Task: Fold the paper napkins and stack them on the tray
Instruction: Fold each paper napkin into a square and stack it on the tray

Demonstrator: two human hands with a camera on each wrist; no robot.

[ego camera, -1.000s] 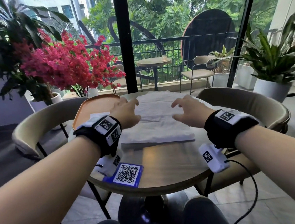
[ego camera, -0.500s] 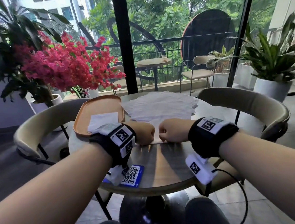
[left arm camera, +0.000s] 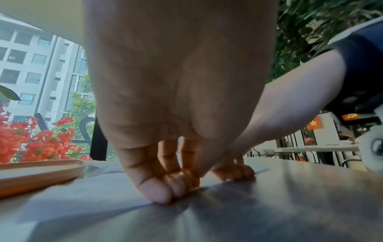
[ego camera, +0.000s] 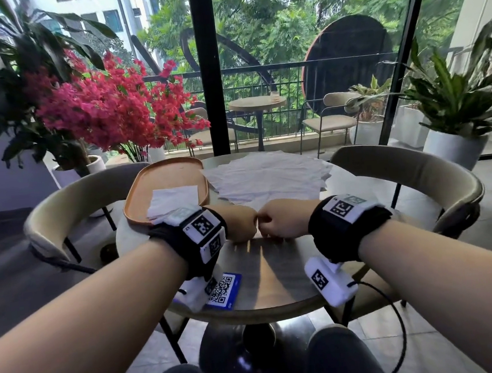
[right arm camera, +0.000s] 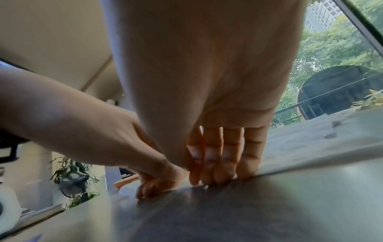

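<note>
Bench (ego camera: 275, 275): smooth, semi-glossy brown top with streaked reflections. Tray (ego camera: 161, 175) at the bench's left edge: matt, wood-like orange-brown. Napkins (ego camera: 267, 175) beside the tray: thin, creased white paper. Wrist straps (ego camera: 325, 233): black matt cloth.

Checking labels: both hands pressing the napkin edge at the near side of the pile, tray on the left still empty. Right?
Not quite: the tray already holds one folded napkin, as the head view shows. The rest stands: left hand and right hand press the napkin edge.
</note>
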